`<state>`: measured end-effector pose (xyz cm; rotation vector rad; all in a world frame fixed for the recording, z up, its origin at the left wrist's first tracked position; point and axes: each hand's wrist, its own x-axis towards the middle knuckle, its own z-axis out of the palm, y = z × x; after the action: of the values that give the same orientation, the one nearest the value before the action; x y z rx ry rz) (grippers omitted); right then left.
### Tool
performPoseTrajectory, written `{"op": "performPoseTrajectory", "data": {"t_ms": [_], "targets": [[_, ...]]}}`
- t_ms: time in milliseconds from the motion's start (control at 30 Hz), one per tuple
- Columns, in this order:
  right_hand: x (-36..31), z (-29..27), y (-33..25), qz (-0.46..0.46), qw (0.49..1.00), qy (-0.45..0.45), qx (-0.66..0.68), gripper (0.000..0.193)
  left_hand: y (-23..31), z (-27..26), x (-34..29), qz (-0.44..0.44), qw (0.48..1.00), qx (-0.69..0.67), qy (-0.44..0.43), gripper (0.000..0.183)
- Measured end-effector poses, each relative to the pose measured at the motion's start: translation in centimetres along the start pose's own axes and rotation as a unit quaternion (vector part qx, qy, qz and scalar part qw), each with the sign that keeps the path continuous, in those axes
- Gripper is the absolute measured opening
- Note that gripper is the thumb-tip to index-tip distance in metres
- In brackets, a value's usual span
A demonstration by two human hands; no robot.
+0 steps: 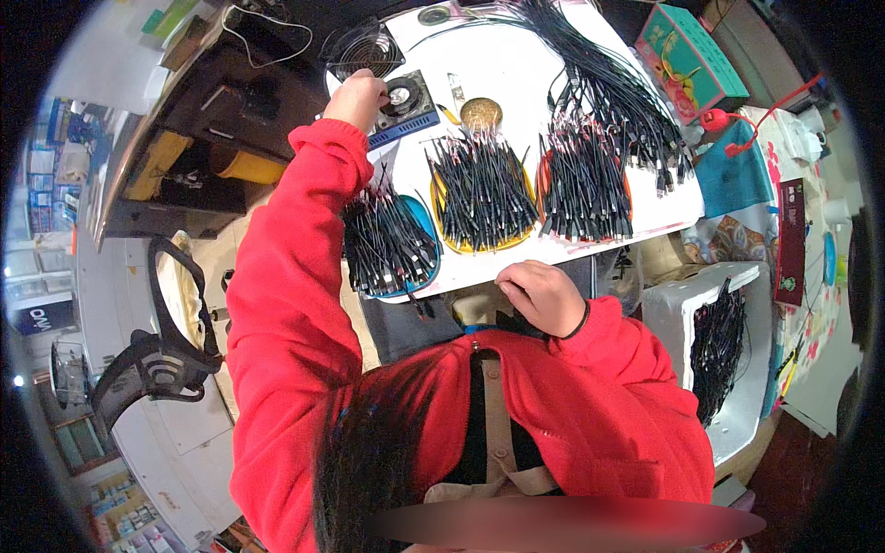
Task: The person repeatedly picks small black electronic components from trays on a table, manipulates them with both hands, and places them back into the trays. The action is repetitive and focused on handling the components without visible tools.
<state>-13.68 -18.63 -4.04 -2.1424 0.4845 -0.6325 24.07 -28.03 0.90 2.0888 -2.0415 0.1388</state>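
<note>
My left hand [362, 100] reaches to the far left of the table. Its fingers are bent together beside a blue and grey box-shaped device [411, 109] with a dark round top part; what they pinch, if anything, is hidden. At the table's front edge my right hand [546, 297] is curled, its palm out of sight. Black cables with bare reddish ends lie bunched in three trays: a blue tray [425, 221], a yellow tray [436, 195] and a red tray [630, 198]. Behind the yellow tray sits a small round brownish pad [481, 113].
A long bundle of black cables [604, 69] spreads over the white table [673, 210] at the back right. Behind my left hand stands a black round-grilled fan [367, 51]. A white foam box [682, 323] with dark cables is at right, a black chair [147, 369] at left.
</note>
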Motion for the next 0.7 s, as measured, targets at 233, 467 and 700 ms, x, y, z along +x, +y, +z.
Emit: {"op": "performPoseTrajectory", "data": {"t_ms": [233, 467, 700], "targets": [[0.2, -0.2, 0.5, 0.001, 1.000, 0.005, 0.003, 0.005, 0.7, 0.2, 1.1, 0.015, 0.995, 0.081, -0.054, 0.006], [0.1, -0.3, 0.7, -0.004, 1.000, 0.008, 0.003, 0.005, 0.8, 0.4, 1.6, 0.011, 0.992, 0.113, -0.053, 0.008], [-0.6, -0.7, -0.6, -0.013, 1.000, 0.005, -0.013, 0.008, 3.3, -4.3, -1.5, -0.029, 0.997, -0.061, 0.030, 0.017]]}}
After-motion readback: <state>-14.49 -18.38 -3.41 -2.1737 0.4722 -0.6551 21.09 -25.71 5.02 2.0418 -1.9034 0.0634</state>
